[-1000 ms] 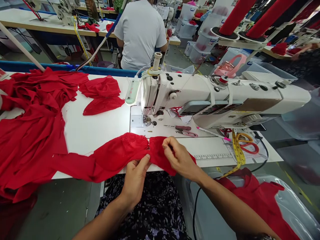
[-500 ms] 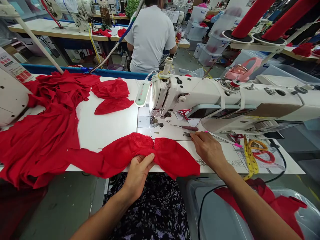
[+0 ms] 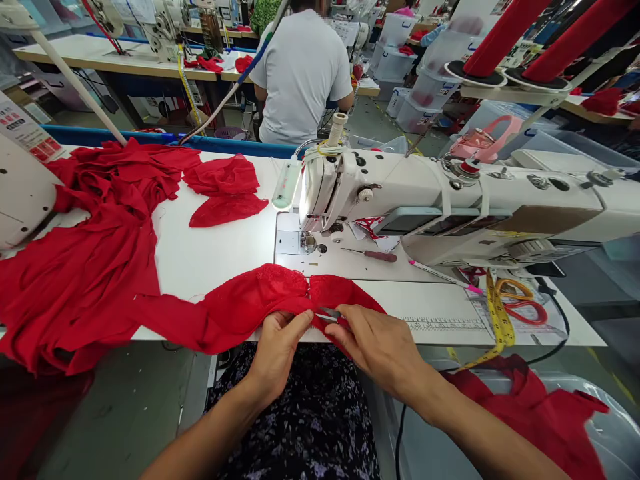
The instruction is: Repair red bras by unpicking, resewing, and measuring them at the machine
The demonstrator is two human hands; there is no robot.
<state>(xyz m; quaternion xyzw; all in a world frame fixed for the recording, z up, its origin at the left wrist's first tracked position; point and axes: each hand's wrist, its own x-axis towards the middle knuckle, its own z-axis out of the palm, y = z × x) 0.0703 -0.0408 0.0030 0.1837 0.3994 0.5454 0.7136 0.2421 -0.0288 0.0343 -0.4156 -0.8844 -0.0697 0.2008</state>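
A red bra piece [image 3: 240, 307] with lace at its middle lies along the table's front edge. My left hand [image 3: 277, 347] pinches its lower edge near the centre, thumb on top. Closed in my right hand [image 3: 385, 340] is a small pair of thread snips [image 3: 329, 314], its metal blades pointing left. The blade tips are at the red cloth, right beside my left thumb. Most of the snips' handle is hidden by my fingers. Behind the cloth stands a white sewing machine [image 3: 390, 187], its presser foot [image 3: 307, 243] a short way beyond the lace.
A heap of red fabric [image 3: 100, 253] covers the table's left, with a smaller red piece [image 3: 225, 190] beside it. A seam ripper-like tool [image 3: 373, 255], pink-capped pen [image 3: 445, 277], yellow tape measure [image 3: 499, 317] and scissors [image 3: 525, 310] lie right. A person [image 3: 303, 73] sits ahead.
My right hand has picked up the snips from the machine bed and brought them left to the red cloth. My left hand has stayed nearly in place, still pinching the bra piece.
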